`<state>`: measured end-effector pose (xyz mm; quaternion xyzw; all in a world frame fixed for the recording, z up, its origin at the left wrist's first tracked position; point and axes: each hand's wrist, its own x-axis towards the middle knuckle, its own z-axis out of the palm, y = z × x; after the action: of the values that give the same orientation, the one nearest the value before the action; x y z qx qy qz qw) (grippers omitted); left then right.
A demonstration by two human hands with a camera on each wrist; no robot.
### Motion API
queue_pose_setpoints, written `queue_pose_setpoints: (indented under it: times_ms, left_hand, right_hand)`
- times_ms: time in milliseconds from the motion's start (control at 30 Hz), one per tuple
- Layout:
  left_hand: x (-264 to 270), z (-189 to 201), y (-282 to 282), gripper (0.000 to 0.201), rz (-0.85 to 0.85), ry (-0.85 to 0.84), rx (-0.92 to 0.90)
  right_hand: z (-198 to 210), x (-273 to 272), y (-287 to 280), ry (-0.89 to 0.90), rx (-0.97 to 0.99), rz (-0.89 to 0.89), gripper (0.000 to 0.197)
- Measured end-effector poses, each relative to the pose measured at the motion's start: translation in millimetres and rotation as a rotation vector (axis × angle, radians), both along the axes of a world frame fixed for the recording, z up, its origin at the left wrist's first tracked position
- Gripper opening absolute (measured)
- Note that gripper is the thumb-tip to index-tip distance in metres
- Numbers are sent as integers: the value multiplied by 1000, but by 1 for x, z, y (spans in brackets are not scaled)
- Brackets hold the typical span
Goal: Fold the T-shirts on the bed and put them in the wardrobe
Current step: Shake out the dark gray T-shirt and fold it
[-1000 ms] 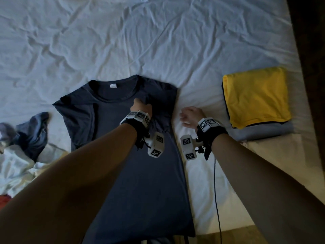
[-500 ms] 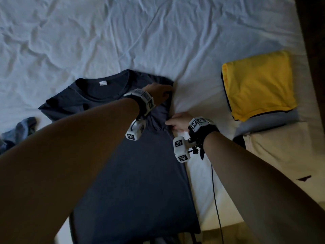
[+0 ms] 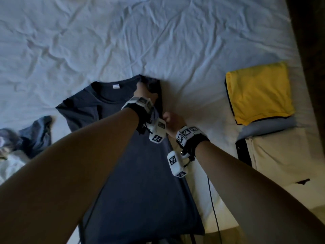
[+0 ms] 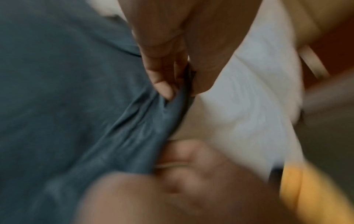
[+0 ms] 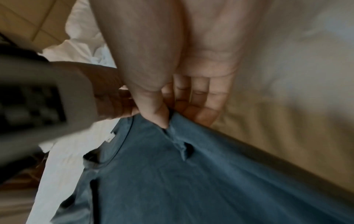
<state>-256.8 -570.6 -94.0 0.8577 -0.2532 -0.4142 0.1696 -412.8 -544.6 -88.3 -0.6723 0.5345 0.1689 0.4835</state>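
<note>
While both hands are pinching dark blue cotton T-shirt (image 3: 140, 173) | left hand (image 3: 143, 93) at shoulder, right hand (image 3: 171, 120) lower (keep that edge taut) | fold inward evenly

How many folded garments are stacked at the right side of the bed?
3 show: a yellow one on top, a grey one under it, and a cream one nearest the camera. More may be hidden underneath.

Bedroom, domestic: bed (image 3: 158, 41) with wrinkled white sheet fills the frame; folded T-shirts (image 3: 260, 92) stacked right; loose clothing (image 3: 26, 143) heaped at left edge.
</note>
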Motion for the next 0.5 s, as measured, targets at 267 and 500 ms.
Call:
queue_pose_setpoints:
  times_ms: [267,500]
  left_hand:
    - [76,-17,56,21,267,161,-50]
    - [95,-10,47,39,190,122,7]
  right_hand:
    - [3,61,41,5,-67,128,13]
    - [-8,77,43,-5,-69,119,8]
